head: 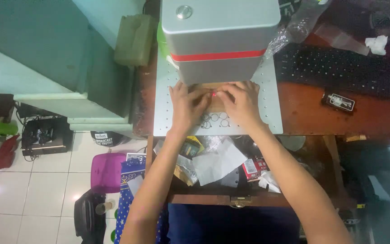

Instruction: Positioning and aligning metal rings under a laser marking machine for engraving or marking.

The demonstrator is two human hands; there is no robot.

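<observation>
While both hands, left hand point(187, 105) and right hand point(240, 103), press fingertips together on the small flat tan piece point(214, 103) under the grey box-shaped machine head point(220, 38), the red dot point(214, 93) sits on it: positioning underway. Loose metal rings point(214, 119) wait just near, on the perforated grey plate point(163, 113).

A small red-and-white packet point(253, 166) and yellow-black packet point(190, 147) lie among papers in the open drawer point(231, 199).

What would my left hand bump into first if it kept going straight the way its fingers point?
Probably the grey machine head with the red stripe: the left hand points up and slightly right toward its base, just beyond the fingers. Depth is unclear.
</observation>
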